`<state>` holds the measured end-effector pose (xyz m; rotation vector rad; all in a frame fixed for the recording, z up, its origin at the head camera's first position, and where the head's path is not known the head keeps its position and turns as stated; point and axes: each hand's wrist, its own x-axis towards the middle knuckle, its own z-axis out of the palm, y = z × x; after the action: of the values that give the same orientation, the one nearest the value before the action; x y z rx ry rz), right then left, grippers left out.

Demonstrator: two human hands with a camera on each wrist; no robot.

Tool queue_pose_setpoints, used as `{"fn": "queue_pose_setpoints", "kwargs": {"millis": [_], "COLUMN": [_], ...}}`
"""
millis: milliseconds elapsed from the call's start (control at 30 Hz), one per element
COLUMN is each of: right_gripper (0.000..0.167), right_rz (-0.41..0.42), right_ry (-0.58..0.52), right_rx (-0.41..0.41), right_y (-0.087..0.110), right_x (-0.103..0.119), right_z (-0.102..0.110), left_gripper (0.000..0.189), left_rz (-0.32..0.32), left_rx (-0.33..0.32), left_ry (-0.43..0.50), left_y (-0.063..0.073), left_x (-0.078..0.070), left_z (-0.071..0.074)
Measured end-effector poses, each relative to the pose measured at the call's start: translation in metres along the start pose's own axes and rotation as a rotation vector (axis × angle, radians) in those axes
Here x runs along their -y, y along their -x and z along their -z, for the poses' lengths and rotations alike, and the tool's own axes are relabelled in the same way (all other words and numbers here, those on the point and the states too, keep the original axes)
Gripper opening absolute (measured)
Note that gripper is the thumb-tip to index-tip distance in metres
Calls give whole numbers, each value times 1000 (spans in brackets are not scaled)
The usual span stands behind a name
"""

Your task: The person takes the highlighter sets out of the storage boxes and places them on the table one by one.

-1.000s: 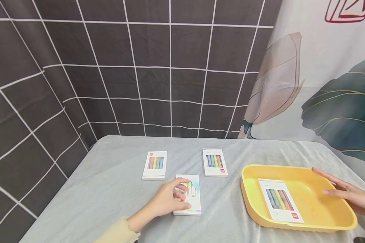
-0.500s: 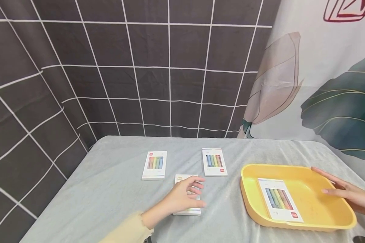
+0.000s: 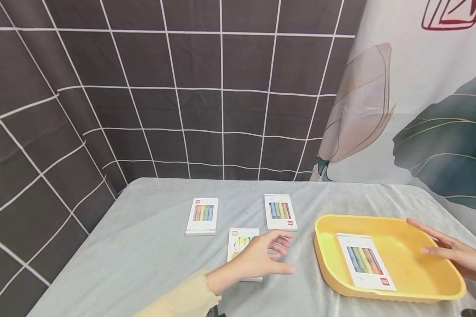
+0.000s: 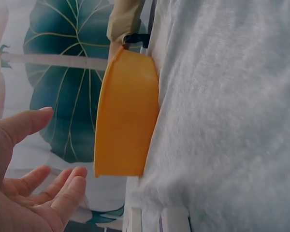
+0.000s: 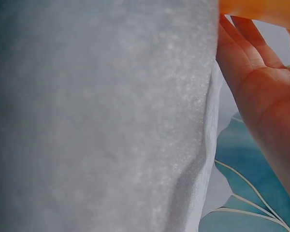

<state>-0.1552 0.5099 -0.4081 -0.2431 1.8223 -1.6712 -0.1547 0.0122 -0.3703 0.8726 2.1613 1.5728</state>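
Observation:
My left hand [image 3: 263, 255], its fingers spread and gently bent, is over the table and partly hides a flat white box [image 3: 235, 241] with a green and yellow picture. Nothing is between its fingers and thumb in the left wrist view. On the right, my right hand [image 3: 456, 255] grips the far-right rim of a yellow tray [image 3: 420, 275], thumb inside and fingers outside. Inside that tray, on its left side, lies a white box of coloured sticks [image 3: 366, 262]. Part of the right hand [image 5: 270, 92] shows against the tray's orange-looking wall [image 5: 261, 9] in the right wrist view.
Two more white boxes lie farther back: a left box [image 3: 202, 215] and a right box [image 3: 280, 212], both with windows showing coloured sticks. Grey cloth [image 3: 143, 246] covers the table. A dark checked curtain [image 3: 194, 110] and a leaf-printed curtain [image 3: 452, 145] hang behind.
My left hand has moved right, off the picture-sided box toward the tray, uncovering more of that box, which stays where it was. My right hand and the tray have not moved.

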Motion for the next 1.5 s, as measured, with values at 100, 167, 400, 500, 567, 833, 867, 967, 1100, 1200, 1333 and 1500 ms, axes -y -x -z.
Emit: {"fn": "queue_pose_setpoints", "kwargs": {"millis": [100, 167, 400, 500, 567, 833, 867, 967, 1100, 1200, 1333, 1500], "right_gripper": [59, 59, 59, 59, 60, 62, 62, 61, 60, 60, 60, 61], "right_rz": [4, 8, 22, 27, 29, 51, 53, 58, 49, 37, 34, 38], "right_ry": [25, 29, 14, 15, 12, -92, -92, -72, -34, -36, -63, -68], "right_rx": [-20, -24, -15, -13, -9, 98, 101, 80, 39, 35, 57, 61], "right_y": [0, 0, 0, 0, 0, -1, -1, 0, 2, 2, 1, 0], "right_x": [-1, -2, -2, -2, -1, -4, -5, -5, -4, -3, 0, 1], "right_z": [0, 0, 0, 0, -1, -5, -5, -5, -3, -3, -2, -2], "left_gripper": [56, 56, 57, 57, 57, 57, 57, 57, 57, 57, 56, 56], "left_rz": [-15, -17, -32, -49, -55, -36, -37, -44, -51, -55, -54, -40], "left_rx": [10, 17, 31, 33, 39, 50, 49, 44, 41, 37, 33, 31], "left_ry": [3, 6, 8, 11, 16, 55, 50, 43, 26, 9, 9, 17], "left_y": [-5, -8, -17, -21, -24, -30, -31, -35, -41, -45, -51, -57], "left_x": [-3, -5, -13, -15, -17, -22, -22, -24, -29, -31, -33, -35], "left_z": [-5, -8, -16, -19, -22, -33, -34, -38, -43, -46, -50, -53]}}
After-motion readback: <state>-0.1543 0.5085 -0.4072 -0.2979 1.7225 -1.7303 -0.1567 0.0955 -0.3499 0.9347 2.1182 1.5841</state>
